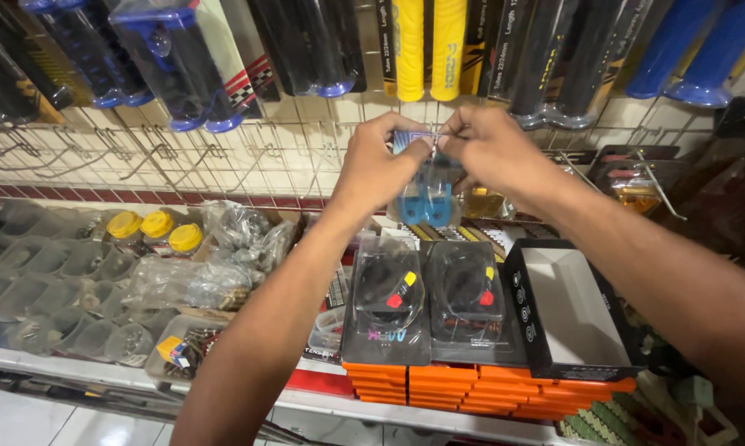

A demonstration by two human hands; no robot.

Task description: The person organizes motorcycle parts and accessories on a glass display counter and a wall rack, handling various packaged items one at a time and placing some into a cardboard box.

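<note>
Reaching up to the white wire grid wall (248, 157), both hands work in the narrow gap between the hanging rows of handlebar grips (426, 45) above and the crowded shelf (323, 400) below. The left hand (380, 165) and the right hand (492, 149) meet at the top edge of a small clear packet with blue parts (428, 194), fingers of each pinched shut on its header; the packet hangs down just beneath the fingertips, in front of the grid. Under it sit two clear-fronted boxes (426, 301) on a stack of orange boxes (438, 388), beside an open black box (571, 310). Left of these lie yellow-capped jars (153, 227) and clear bags (215, 264); empty hooks (75, 149) stick out along the grid.
</note>
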